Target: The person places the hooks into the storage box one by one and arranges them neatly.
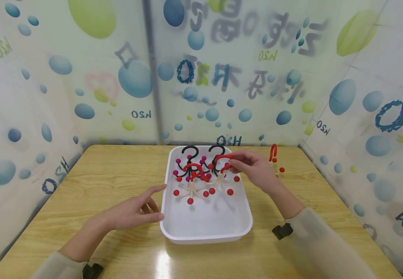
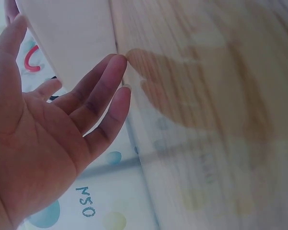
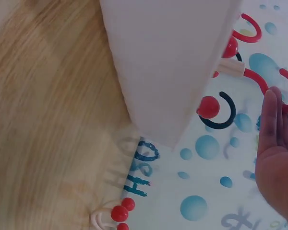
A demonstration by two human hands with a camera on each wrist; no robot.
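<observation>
Head: mirrored "H2O" lettering (image 1: 222, 74) is being displayed on the curtain (image 1: 201, 128); a red hook (image 1: 223, 156) is being pinched by the right hand (image 1: 254, 170) over the white tray (image 1: 205, 224), whose left rim is being touched by the left hand (image 1: 133, 212). Left wrist: its fingers are being held spread. Right wrist: the hook is being held by fingertips.

You've got a wood-grained table (image 1: 124, 166) here: white tray (image 1: 206, 219) near its far edge, red-hooked stand (image 1: 274, 160) over by the far right corner.
</observation>
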